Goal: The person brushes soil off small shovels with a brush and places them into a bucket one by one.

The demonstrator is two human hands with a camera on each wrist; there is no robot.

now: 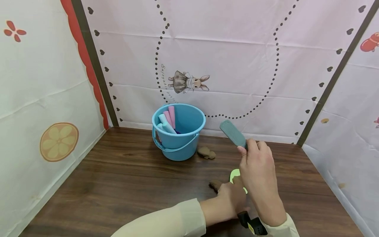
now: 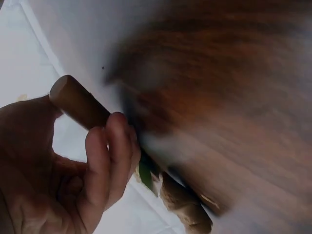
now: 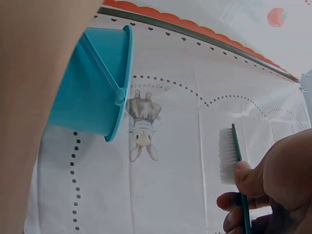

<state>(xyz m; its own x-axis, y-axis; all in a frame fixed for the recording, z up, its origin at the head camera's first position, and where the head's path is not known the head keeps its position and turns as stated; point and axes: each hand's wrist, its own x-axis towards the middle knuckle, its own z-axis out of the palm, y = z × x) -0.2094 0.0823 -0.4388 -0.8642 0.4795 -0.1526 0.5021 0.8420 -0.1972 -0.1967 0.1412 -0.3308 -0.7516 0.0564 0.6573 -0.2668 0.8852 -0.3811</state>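
Note:
My right hand (image 1: 258, 168) grips a teal-backed brush (image 1: 233, 133) above the table; white bristles show along one side of the brush (image 3: 227, 156) in the right wrist view. Crossing beneath the right forearm, my left hand (image 1: 232, 197) holds a smooth brown cylinder (image 2: 80, 102) between thumb and fingers. By the left fingertips are a light green piece (image 1: 235, 173), partly hidden, and a lumpy brown piece (image 1: 215, 185) on the table. In the left wrist view a knobbly brown piece (image 2: 187, 207) lies past the fingers. Much of that view is blurred.
A blue bucket (image 1: 180, 144) with its handle hanging down stands near the back wall, holding several pink and light blue cylinders (image 1: 167, 121). Right beside it lie brown lumps (image 1: 205, 152). Printed cloth walls (image 1: 231, 72) border the dark wooden table (image 1: 118, 177).

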